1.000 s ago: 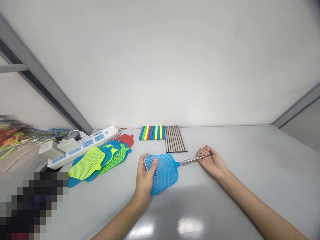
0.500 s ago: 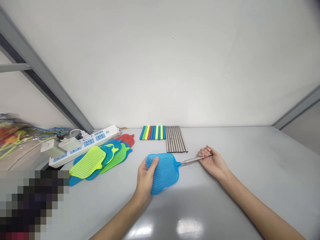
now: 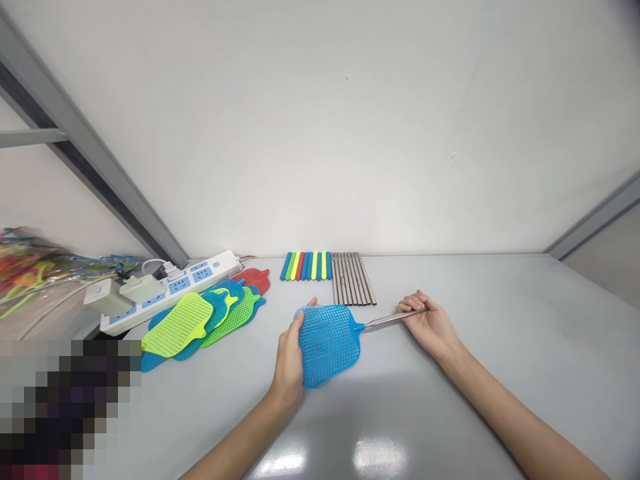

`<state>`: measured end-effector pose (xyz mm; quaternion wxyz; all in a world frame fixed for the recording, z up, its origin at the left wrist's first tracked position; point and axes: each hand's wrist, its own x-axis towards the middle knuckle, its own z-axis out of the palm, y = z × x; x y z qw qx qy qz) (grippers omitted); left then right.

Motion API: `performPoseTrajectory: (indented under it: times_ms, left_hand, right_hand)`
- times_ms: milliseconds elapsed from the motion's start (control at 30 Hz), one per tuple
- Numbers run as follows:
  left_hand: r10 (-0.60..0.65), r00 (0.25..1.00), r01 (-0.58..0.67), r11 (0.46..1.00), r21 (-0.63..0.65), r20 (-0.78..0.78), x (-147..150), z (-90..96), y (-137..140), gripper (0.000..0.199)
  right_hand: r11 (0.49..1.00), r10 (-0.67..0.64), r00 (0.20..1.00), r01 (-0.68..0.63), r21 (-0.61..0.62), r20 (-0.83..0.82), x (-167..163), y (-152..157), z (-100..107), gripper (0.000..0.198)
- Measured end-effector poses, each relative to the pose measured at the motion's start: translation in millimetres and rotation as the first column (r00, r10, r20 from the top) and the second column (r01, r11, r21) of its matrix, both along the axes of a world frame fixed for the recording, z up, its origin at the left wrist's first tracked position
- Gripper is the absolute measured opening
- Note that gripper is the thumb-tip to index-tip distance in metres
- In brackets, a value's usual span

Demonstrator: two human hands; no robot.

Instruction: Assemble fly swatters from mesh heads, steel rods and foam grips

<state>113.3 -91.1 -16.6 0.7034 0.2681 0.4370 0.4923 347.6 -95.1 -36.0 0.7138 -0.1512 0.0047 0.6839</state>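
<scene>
A blue fly swatter head [image 3: 330,350] with a perforated mesh is held above the grey table, joined at its neck to a thin metal rod [image 3: 390,319]. My left hand [image 3: 291,357] grips the head by its left side, thumb along the edge; the other fingers are mostly hidden behind the mesh. Around the rod's far end, the fingers of my right hand [image 3: 423,323] are curled, palm turned up. Behind lie a row of metal rods [image 3: 353,280] and a row of coloured handle sleeves [image 3: 306,265] side by side.
To the left is an overlapping pile of swatter heads [image 3: 177,325] in yellow, blue, green and red. A white power strip [image 3: 175,290] with plugged-in adapters runs behind it. Plastic-wrapped colourful items [image 3: 30,267] sit at the far left. A white wall [image 3: 375,133] rises behind the table.
My left thumb has slid off the mesh face to the left edge of the swatter head. My right hand keeps its grip on the rod, nearly unmoved.
</scene>
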Motion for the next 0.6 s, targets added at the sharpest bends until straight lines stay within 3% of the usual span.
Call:
performPoseTrajectory:
  times_ms: [267,433,533,600]
  left_hand:
    - [0.008,1.0,-0.008,0.998,0.057,0.001,-2,-4.1,1,0.05]
    - [0.029,0.999,-0.03,0.999,-0.021,-0.032,-2,-8.6,4,0.037]
    - [0.011,0.995,-0.015,0.999,-0.044,-0.097,-5,-10.8,8,0.032]
    - [-0.047,0.974,0.053,0.998,0.018,-0.221,-9,-8.5,13,0.034]
  right_hand:
    - [1.0,-0.005,1.0,0.005,-0.009,0.028,1,1,-2,0.022]
    - [1.0,-0.005,1.0,0.005,-0.018,0.023,0,0,-1,0.022]
    - [1.0,-0.009,1.0,0.009,-0.014,0.012,0,0,0,0.022]
    - [1.0,-0.018,1.0,0.018,-0.018,0.004,0,0,0,0.022]
